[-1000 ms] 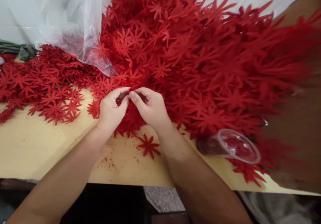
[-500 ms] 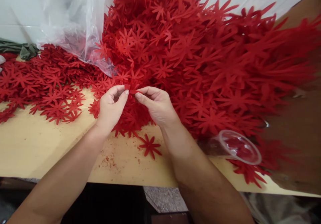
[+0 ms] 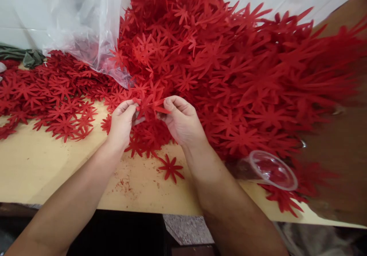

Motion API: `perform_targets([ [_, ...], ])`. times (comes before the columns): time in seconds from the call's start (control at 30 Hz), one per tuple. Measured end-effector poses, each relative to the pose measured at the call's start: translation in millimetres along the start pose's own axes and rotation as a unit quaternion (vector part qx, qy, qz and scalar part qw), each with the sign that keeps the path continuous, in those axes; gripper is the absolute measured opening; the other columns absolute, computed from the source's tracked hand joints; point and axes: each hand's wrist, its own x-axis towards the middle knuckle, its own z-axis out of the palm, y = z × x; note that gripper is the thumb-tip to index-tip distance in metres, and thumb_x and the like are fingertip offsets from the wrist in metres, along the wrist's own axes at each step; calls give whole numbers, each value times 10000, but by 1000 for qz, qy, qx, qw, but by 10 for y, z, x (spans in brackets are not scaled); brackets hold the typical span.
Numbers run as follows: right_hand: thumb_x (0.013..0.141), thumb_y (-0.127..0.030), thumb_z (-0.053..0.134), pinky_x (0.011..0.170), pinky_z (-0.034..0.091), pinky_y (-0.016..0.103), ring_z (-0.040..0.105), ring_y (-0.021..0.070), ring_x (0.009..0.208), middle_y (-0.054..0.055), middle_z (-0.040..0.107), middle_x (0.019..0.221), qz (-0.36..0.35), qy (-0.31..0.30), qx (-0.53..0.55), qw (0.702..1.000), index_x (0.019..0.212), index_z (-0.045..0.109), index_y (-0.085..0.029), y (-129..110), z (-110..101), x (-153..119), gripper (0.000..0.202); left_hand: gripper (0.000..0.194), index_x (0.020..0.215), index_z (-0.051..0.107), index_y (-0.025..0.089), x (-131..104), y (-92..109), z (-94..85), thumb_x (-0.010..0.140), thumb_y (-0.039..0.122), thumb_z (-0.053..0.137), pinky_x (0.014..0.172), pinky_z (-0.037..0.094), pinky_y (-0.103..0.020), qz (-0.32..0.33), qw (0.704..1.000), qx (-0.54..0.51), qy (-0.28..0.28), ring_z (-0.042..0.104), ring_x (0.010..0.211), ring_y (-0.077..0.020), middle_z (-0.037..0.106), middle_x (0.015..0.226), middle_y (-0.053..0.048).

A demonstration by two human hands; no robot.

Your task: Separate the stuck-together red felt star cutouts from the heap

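Note:
Between my two hands is a red flower-shaped cutout (image 3: 149,105) with long narrow petals. My left hand (image 3: 123,120) pinches a petal on its left side, thumb against fingers. On the other side, my right hand (image 3: 182,120) grips a petal between thumb and forefinger. Right behind the hands rises a large heap of the same red cutouts (image 3: 212,65), and more of them lie just under the fingers. A single red cutout (image 3: 171,168) rests flat on the table in front, below my right hand.
A lower pile of red cutouts (image 3: 63,91) spreads along the left. Behind it stands a clear plastic bag (image 3: 86,26). A transparent plastic cup (image 3: 272,170) lies on its side at the right. Dark green cloth (image 3: 31,57) is at the far left. Red crumbs dot the wooden table (image 3: 71,175).
My hands have moved apart, the left one leftward and the right one rightward. The cutout between them now shows spread open, where before the fingertips were close together over it.

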Motion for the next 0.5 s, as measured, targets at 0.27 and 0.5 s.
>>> perform_targets([
  [0.27,520,-474,793,554,428,212,486,55,550,-47,583,581,-17,28,-88,996,603,614,-186,-28,52,3,349,98,800,610,165,-62,-17,34,708,185,634,633,480,-163,40,992,80,-86,545,676,-45,605,767,32],
  [0.5,551,-457,786,541,435,211,474,53,525,-60,538,549,-31,31,-105,993,579,551,-191,-40,65,-12,357,122,808,561,172,-85,-12,51,709,182,631,663,521,-216,-9,991,91,-101,562,741,-71,595,830,19],
])
